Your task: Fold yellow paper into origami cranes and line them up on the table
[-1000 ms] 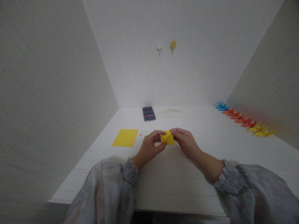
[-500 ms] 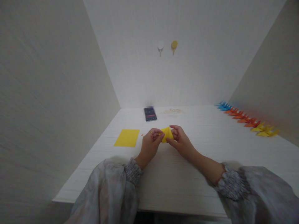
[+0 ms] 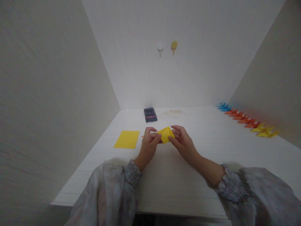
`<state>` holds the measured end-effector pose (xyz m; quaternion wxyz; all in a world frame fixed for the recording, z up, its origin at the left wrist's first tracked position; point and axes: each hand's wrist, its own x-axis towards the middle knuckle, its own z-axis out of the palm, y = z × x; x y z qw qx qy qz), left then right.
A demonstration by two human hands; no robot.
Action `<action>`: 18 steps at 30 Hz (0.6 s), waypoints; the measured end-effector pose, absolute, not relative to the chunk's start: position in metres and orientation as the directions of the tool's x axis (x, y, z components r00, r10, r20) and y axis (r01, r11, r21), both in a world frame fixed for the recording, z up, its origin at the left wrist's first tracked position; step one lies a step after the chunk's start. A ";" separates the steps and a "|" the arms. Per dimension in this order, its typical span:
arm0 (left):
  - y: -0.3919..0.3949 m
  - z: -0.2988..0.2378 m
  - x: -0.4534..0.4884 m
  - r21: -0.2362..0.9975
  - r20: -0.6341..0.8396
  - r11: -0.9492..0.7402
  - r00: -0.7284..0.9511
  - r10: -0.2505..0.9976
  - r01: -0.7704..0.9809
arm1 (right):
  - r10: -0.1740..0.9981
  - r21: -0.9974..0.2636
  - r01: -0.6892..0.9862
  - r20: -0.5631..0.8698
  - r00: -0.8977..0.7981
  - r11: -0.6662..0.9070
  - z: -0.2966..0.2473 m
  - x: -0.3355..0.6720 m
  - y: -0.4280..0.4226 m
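A small folded piece of yellow origami paper [image 3: 166,135] is held between my two hands over the table. My left hand [image 3: 150,142] pinches its left corner with the thumb on top, the index finger raised and curled. On the other side, my right hand [image 3: 181,138] grips the right edge, thumb in front and fingers partly hidden behind. A crease line runs down the folded paper from its top point. Left of my hands lies a flat yellow paper square [image 3: 127,139].
A phone [image 3: 150,115] lies near the back wall. Along the right runs a row of folded paper cranes: blue [image 3: 224,106], orange-red [image 3: 243,118] and yellow [image 3: 264,130]. Two hooks, white [image 3: 160,47] and yellow [image 3: 174,45], are on the back wall. The white table [image 3: 183,188] ends at its front edge.
My left hand has shifted slightly left and its index finger has lifted off the paper. More of the folded paper's left side shows now. The right hand keeps its grip.
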<state>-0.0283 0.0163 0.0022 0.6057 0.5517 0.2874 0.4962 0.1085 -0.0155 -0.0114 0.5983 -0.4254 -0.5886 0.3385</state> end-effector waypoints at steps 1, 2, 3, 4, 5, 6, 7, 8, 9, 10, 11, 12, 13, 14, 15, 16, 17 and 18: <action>0.016 0.003 -0.028 0.952 0.202 -0.100 0.351 0.914 -0.289 | 0.907 -0.909 0.083 0.414 0.081 0.407 -0.011 0.108 -0.016; 0.016 0.003 -0.029 0.951 0.207 -0.101 0.361 0.909 -0.293 | 0.907 -0.910 0.074 0.414 0.084 0.408 -0.011 0.108 -0.016; 0.015 0.004 -0.029 0.950 0.214 -0.104 0.369 0.904 -0.296 | 0.905 -0.909 0.071 0.417 0.087 0.412 -0.011 0.108 -0.016; 0.016 0.004 -0.029 0.948 0.221 -0.111 0.370 0.902 -0.298 | 0.902 -0.906 0.072 0.422 0.092 0.416 -0.011 0.108 -0.016; 0.016 0.004 -0.029 0.947 0.226 -0.116 0.367 0.902 -0.299 | 0.900 -0.905 0.075 0.425 0.095 0.420 -0.011 0.108 -0.015; 0.017 0.004 -0.030 0.947 0.228 -0.120 0.362 0.904 -0.296 | 0.899 -0.903 0.077 0.428 0.098 0.422 -0.011 0.109 -0.015; 0.017 0.003 -0.030 0.949 0.224 -0.121 0.355 0.908 -0.289 | 0.898 -0.903 0.079 0.428 0.100 0.422 -0.012 0.109 -0.015; 0.018 0.003 -0.030 0.953 0.217 -0.122 0.344 0.913 -0.277 | 0.899 -0.904 0.077 0.427 0.098 0.421 -0.012 0.109 -0.015; 0.019 0.002 -0.030 0.958 0.208 -0.122 0.335 0.919 -0.261 | 0.899 -0.904 0.076 0.426 0.097 0.420 -0.012 0.109 -0.015; 0.020 0.001 -0.030 0.963 0.199 -0.122 0.328 0.924 -0.240 | 0.900 -0.904 0.078 0.426 0.096 0.420 -0.012 0.110 -0.015; 0.021 0.000 -0.031 0.968 0.189 -0.121 0.321 0.928 -0.219 | 0.900 -0.904 0.084 0.425 0.098 0.419 -0.012 0.110 -0.015; 0.022 -0.001 -0.031 0.973 0.179 -0.120 0.314 0.932 -0.198 | 0.899 -0.904 0.092 0.425 0.103 0.417 -0.012 0.110 -0.015; 0.022 -0.002 -0.031 0.976 0.170 -0.117 0.308 0.936 -0.182 | 0.899 -0.904 0.101 0.424 0.109 0.415 -0.012 0.110 -0.015; 0.023 -0.003 -0.032 0.979 0.163 -0.115 0.304 0.939 -0.170 | 0.899 -0.905 0.112 0.423 0.117 0.411 -0.012 0.110 -0.015; 0.023 -0.004 -0.032 0.980 0.163 -0.118 0.299 0.940 -0.162 | 0.899 -0.905 0.125 0.420 0.124 0.406 -0.011 0.111 -0.015; 0.023 -0.004 -0.033 0.979 0.169 -0.126 0.296 0.940 -0.160 | 0.900 -0.905 0.141 0.418 0.125 0.401 -0.011 0.111 -0.014; 0.023 -0.005 -0.033 0.976 0.188 -0.147 0.291 0.938 -0.159 | 0.900 -0.904 0.159 0.417 0.123 0.397 -0.011 0.111 -0.014; 0.023 -0.005 -0.033 0.972 0.211 -0.169 0.294 0.932 -0.162 | 0.900 -0.901 0.179 0.419 0.118 0.396 -0.011 0.112 -0.014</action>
